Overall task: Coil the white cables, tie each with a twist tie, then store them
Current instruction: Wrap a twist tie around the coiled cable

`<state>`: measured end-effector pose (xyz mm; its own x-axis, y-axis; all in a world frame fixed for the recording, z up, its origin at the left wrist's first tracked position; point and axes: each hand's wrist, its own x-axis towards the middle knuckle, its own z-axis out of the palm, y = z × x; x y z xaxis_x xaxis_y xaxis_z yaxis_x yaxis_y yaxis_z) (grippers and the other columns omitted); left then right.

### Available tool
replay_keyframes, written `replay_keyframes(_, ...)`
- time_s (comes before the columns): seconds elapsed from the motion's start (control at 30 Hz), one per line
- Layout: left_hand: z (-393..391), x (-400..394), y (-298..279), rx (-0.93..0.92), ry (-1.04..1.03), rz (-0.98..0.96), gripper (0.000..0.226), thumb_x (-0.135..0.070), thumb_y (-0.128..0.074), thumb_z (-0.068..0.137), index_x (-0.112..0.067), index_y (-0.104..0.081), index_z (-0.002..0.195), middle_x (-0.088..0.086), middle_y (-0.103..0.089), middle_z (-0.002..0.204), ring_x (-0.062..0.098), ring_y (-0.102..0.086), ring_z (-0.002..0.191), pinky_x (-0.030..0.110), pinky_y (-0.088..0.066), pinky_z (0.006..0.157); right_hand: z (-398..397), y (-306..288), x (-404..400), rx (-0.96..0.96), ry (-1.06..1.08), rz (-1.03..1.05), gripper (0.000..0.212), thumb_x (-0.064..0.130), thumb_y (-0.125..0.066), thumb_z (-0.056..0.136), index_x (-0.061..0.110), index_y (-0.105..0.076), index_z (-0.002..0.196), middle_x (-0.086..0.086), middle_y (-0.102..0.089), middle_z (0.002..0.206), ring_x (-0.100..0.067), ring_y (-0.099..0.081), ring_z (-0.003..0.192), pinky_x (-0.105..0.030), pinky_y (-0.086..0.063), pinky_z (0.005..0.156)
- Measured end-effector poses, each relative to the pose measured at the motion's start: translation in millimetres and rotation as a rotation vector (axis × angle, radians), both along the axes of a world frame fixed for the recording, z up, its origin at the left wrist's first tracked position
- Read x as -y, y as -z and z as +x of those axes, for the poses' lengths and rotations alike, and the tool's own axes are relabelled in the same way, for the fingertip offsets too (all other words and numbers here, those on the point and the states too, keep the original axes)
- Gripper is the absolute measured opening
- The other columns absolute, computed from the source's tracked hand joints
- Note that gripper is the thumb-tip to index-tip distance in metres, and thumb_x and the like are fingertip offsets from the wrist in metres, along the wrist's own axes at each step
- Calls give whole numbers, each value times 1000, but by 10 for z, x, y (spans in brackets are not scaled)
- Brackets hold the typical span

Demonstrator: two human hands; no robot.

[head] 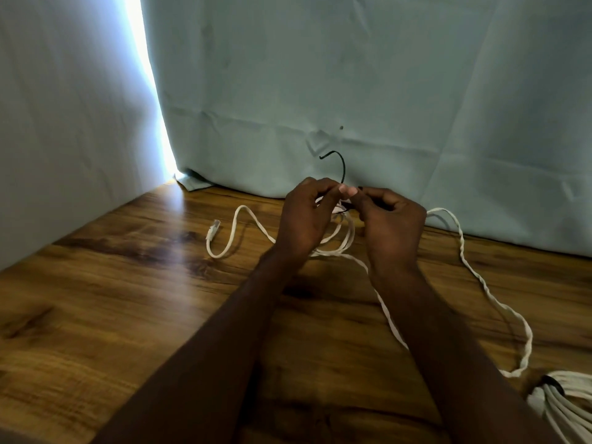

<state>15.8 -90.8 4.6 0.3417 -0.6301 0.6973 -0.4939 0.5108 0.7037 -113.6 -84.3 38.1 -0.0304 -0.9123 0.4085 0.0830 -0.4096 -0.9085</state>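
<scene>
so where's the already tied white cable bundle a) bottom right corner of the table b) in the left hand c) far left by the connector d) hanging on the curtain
a, the tied bundle lies at the bottom right on the wooden table, with a dark tie around it, apart from both hands.

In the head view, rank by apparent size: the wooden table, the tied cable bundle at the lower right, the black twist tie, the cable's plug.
1. wooden table
2. tied cable bundle, partly cut off
3. black twist tie
4. plug

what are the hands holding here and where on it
Both hands pinch a black twist tie near its lower end, at the gathered loops of the white cable: left hand, right hand. The tie's free end curls upward.
</scene>
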Motion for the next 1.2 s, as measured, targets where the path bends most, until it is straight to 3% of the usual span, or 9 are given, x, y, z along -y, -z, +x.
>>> replay_keyframes(0.1,-21,35,8,71,26,13,22,-29,-62,103,-18,-78,112,0,-74,103,12,-69,100,44,-55,91,-79,-32,26,154,-82,143,18,16,-83,85,6,-81,99,2,-78,80,1,-72,68,-25,-60,71)
replay_keyframes(0.2,-33,61,12,125,125,49,25,-22,-58,105,-19,-74,124,-2,-75,116,13,-69,111,47,-53,99,-149,-62,61,269,-139,222,18,11,-81,86,1,-78,100,3,-75,77,5,-68,60,-17,-54,56)
replay_keyframes(0.33,-42,75,36,215,173,90,24,-22,-52,107,-16,-72,119,0,-74,111,18,-69,107,51,-53,94,-175,-54,126,252,-117,196,17,14,-84,82,5,-79,95,-4,-79,88,-7,-73,73,-21,-50,56)
replay_keyframes(0.47,-42,58,37,152,255,159,26,-28,-50,108,-16,-71,119,6,-74,108,28,-70,103,54,-56,91,-154,-28,148,287,-117,217,20,9,-85,82,-3,-76,96,-11,-75,77,-13,-62,56,-22,-47,47)
replay_keyframes(0.6,-46,47,39,67,190,102,22,-23,-53,107,-11,-71,114,-2,-74,107,15,-69,106,48,-53,98,-154,28,169,141,-73,159,16,10,-85,82,-1,-77,91,-10,-75,77,-11,-64,56,-22,-53,53)
replay_keyframes(0.73,-64,37,30,-74,152,75,20,-20,-54,108,-9,-67,98,5,-72,91,20,-69,91,44,-55,86,-74,107,168,-115,-88,43,12,8,-87,78,3,-80,86,-10,-77,75,-15,-71,63,-28,-59,63)
replay_keyframes(0.9,-72,-21,-40,-230,180,46,21,-21,-65,102,-3,-75,102,7,-77,102,23,-73,100,39,-59,88,-28,122,180,-172,-65,-12,12,9,-90,74,14,-83,82,1,-78,72,-17,-76,69,-37,-64,73)
replay_keyframes(1.07,-102,-63,-64,-304,208,40,17,-11,-70,96,4,-77,101,10,-77,102,8,-73,84,14,-50,63,-49,123,179,-235,-78,-39,13,11,-90,74,15,-83,84,2,-78,77,-13,-76,72,-34,-62,75)
replay_keyframes(1.2,-62,-33,-52,-261,175,13,15,-12,-69,98,0,-77,100,14,-77,93,24,-75,92,27,-58,79,-69,113,183,-230,-112,-7,12,10,-89,76,16,-82,84,3,-79,80,-9,-75,72,-27,-56,68)
